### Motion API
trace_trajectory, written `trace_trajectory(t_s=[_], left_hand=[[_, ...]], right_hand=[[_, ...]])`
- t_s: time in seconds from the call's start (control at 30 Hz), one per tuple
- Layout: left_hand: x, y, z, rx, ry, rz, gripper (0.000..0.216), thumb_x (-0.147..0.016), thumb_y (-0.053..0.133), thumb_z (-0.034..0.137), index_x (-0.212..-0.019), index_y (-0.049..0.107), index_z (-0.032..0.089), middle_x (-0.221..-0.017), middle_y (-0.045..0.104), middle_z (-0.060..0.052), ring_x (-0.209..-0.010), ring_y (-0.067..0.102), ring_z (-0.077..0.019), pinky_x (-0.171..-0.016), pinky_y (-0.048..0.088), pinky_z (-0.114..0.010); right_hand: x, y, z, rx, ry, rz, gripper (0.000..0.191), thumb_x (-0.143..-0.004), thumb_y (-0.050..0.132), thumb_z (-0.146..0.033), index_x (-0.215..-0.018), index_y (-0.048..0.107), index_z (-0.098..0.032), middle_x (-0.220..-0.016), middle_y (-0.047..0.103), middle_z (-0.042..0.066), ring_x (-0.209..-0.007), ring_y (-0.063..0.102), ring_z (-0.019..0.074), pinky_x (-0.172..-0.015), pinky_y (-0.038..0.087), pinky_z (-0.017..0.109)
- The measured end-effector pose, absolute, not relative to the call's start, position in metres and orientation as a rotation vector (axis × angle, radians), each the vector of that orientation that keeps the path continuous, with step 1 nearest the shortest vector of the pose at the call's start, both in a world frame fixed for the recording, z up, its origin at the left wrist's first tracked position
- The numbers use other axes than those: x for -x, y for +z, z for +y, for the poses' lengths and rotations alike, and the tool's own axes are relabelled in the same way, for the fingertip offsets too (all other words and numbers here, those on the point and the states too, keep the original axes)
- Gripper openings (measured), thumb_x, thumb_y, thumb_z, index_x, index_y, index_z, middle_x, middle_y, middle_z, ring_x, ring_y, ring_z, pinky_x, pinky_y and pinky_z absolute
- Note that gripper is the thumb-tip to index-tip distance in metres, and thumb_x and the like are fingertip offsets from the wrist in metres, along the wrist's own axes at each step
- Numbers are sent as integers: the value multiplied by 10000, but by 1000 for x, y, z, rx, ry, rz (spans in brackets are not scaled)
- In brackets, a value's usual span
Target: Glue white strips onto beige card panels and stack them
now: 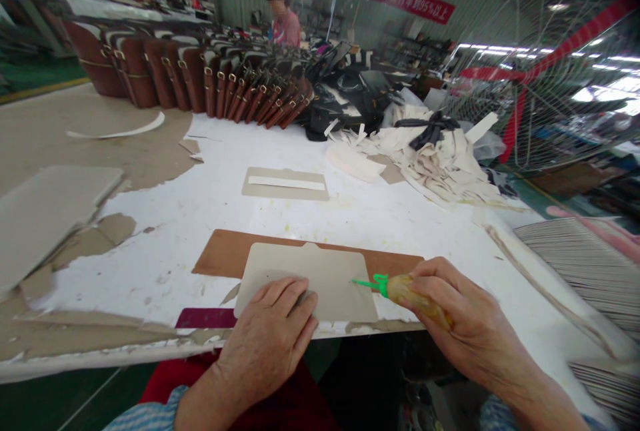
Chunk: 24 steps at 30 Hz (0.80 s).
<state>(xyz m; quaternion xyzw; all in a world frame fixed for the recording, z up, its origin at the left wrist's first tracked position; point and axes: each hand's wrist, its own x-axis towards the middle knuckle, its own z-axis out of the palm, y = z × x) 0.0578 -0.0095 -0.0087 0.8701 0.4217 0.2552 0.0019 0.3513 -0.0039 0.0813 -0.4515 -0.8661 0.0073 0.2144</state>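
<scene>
My left hand (267, 334) lies flat, fingers together, pressing the near left corner of a beige card piece (320, 277) with a small tab on its far edge. The card rests on a brown board (225, 251) on the white table (200, 204). My right hand (460, 321) is wrapped round a small amber glue bottle (417, 297) with a green nozzle (373, 282). The nozzle tip touches the card's right side.
A row of brown leather bags (190, 71) stands at the back. Black bags (350, 97) and a heap of cream pieces (435, 157) lie at the right rear. Card stacks (585, 271) sit at right. A grey board (45, 211) lies left. A person (285, 17) works beyond.
</scene>
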Motion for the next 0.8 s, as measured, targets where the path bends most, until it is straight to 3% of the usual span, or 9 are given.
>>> trace_trajectory(t_s=[0.8], left_hand=[[-57,-7,-9,-2736,794,1316,264,-1000,566,238,-1212,697,152,-1280,715,-154,-1177,650,-340,-981,576,-541]], right_hand=[[-344,81,6,1243,-71,-2436,111,-991,568,-132,-1000,570,-243,-948,591,32,-769,588,166,-630,486,290]])
